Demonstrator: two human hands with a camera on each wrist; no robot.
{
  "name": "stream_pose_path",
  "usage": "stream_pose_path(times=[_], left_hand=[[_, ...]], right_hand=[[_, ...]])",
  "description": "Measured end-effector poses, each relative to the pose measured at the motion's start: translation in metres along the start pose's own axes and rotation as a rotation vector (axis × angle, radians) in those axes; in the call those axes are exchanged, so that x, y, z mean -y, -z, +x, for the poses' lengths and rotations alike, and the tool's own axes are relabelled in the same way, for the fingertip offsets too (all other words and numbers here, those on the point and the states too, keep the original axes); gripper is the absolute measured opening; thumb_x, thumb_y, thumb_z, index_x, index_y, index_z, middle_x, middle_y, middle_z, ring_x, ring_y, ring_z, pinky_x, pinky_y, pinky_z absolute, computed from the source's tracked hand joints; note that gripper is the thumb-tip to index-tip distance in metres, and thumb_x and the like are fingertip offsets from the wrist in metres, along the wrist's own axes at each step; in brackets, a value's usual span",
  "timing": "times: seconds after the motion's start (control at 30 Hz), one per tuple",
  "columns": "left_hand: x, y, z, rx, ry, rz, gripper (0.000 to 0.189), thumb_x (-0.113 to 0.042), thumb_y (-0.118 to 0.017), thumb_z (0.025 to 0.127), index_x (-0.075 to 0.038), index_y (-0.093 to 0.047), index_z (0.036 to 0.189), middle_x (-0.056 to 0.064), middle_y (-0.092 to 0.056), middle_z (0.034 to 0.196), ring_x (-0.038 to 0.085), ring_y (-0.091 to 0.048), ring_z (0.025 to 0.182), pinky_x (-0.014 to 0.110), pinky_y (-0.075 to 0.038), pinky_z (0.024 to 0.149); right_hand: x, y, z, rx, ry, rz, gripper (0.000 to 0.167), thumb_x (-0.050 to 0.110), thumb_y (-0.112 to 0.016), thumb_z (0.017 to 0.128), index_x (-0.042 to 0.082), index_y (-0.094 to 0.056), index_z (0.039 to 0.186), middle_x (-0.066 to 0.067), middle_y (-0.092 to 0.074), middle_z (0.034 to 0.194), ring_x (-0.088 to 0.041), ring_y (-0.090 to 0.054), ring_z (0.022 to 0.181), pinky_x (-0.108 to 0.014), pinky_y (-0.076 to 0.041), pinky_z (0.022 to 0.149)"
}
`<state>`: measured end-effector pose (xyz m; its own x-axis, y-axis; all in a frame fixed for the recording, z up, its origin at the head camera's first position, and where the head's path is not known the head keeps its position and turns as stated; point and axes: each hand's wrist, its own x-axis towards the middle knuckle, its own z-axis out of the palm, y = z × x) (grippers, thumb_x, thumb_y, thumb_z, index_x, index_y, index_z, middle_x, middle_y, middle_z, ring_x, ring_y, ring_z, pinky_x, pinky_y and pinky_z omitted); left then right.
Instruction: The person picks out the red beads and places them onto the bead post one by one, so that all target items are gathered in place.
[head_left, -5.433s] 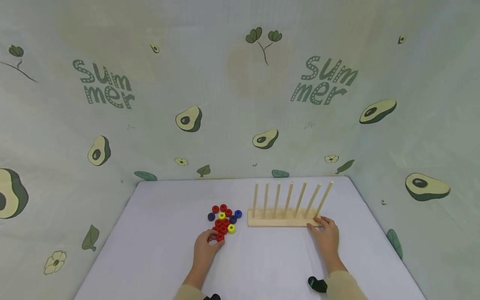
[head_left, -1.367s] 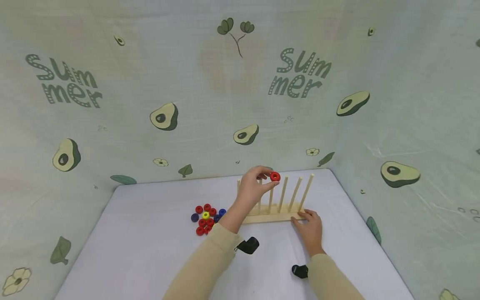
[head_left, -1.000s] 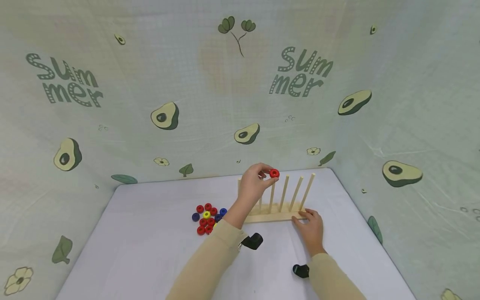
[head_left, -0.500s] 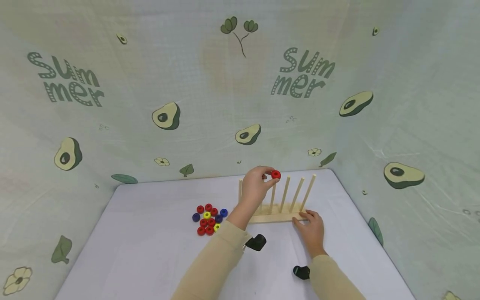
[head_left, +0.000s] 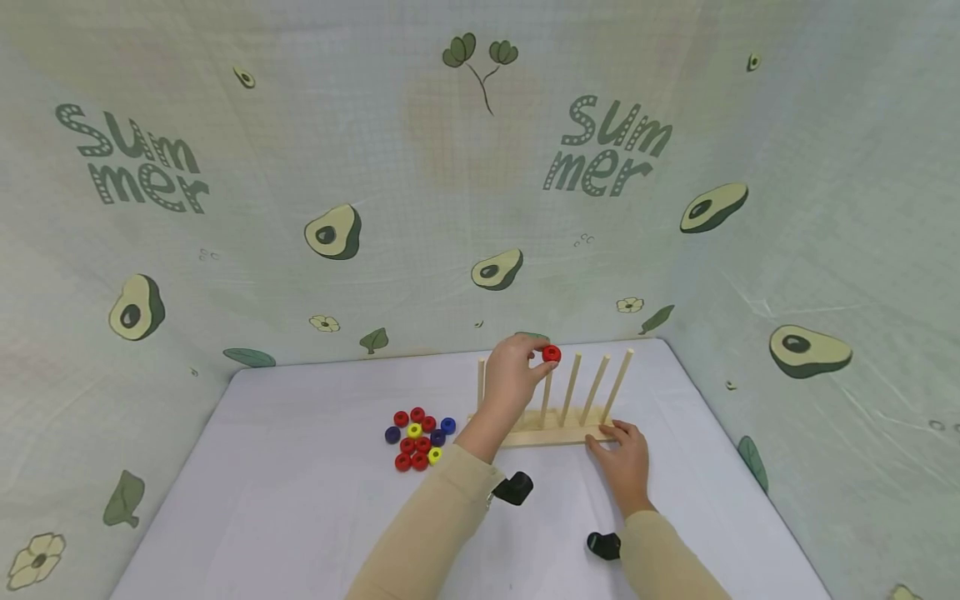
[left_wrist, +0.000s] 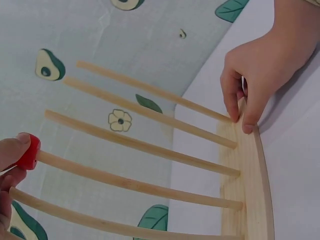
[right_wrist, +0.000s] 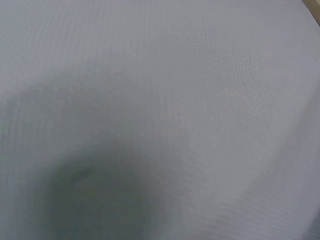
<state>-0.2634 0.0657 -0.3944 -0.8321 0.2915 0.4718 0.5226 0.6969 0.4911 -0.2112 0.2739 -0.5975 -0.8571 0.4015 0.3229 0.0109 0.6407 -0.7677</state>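
Between thumb and fingers, my left hand point(head_left: 506, 385) pinches a red bead point(head_left: 551, 354) at the top of one upright peg. The left wrist view shows this red bead point(left_wrist: 32, 151) at the tip of a wooden peg point(left_wrist: 135, 185); whether the peg has entered its hole I cannot tell. My right hand point(head_left: 626, 467) grips the right end of the rack's pale wooden base point(head_left: 555, 436), thumb in front. Several bare pegs point(head_left: 617, 387) rise from the base. My left hand and forearm hide part of the rack's left side.
Left of the rack, a cluster of loose red, dark blue, blue and yellow beads point(head_left: 414, 431) lies on the white table point(head_left: 300, 500). A printed cloth point(head_left: 420, 167) stands behind and at both sides. The right wrist view shows mostly blurred white surface.
From the bead cluster, my left hand has carried the red bead up and right to a peg's top. Lately the bead has dipped slightly. My right hand keeps its hold on the base.
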Motion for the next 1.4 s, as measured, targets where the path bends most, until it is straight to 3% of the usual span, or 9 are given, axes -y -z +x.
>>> stream_pose_path(times=[0.2,0.47,0.77,1.4], left_hand=[[-0.0004,-0.0013,0.0002,0.007,-0.002,0.03,0.032,-0.029,-0.08,0.082,-0.016,-0.075,0.11,-0.002,-0.069,0.105,0.015,-0.062,0.09,0.025,-0.05,0.08],[-0.0022,0.0001,0.0046,0.035,0.007,0.054,0.031,-0.03,-0.08,0.081,-0.016,-0.076,0.108,-0.003,-0.07,0.101,0.013,-0.062,0.087,0.023,-0.049,0.076],[-0.0026,-0.0004,0.0063,0.069,0.033,0.06,0.034,-0.031,-0.08,0.081,-0.014,-0.075,0.111,-0.001,-0.069,0.112,0.019,-0.061,0.107,0.029,-0.048,0.092],[-0.0014,-0.0033,0.0027,0.087,0.009,0.148,0.034,-0.03,-0.083,0.079,-0.017,-0.076,0.109,-0.001,-0.067,0.109,0.019,-0.06,0.105,0.029,-0.048,0.09]], right_hand=[[0.0017,0.0021,0.0008,-0.009,0.014,0.009,0.035,0.012,-0.085,0.074,-0.008,-0.072,0.1,-0.025,-0.058,0.117,-0.044,-0.049,0.111,-0.052,-0.035,0.099],[0.0003,0.0022,0.0033,-0.013,0.019,0.011,0.034,0.013,-0.085,0.075,-0.007,-0.072,0.1,-0.025,-0.058,0.116,-0.043,-0.049,0.11,-0.051,-0.036,0.098],[-0.002,0.0002,0.0044,-0.028,0.035,0.004,0.035,0.012,-0.086,0.074,-0.008,-0.072,0.099,-0.025,-0.058,0.115,-0.043,-0.05,0.109,-0.051,-0.037,0.097],[-0.0015,-0.0011,0.0015,-0.024,0.022,0.011,0.035,0.012,-0.086,0.073,-0.008,-0.072,0.099,-0.025,-0.059,0.115,-0.043,-0.05,0.11,-0.051,-0.036,0.098]])
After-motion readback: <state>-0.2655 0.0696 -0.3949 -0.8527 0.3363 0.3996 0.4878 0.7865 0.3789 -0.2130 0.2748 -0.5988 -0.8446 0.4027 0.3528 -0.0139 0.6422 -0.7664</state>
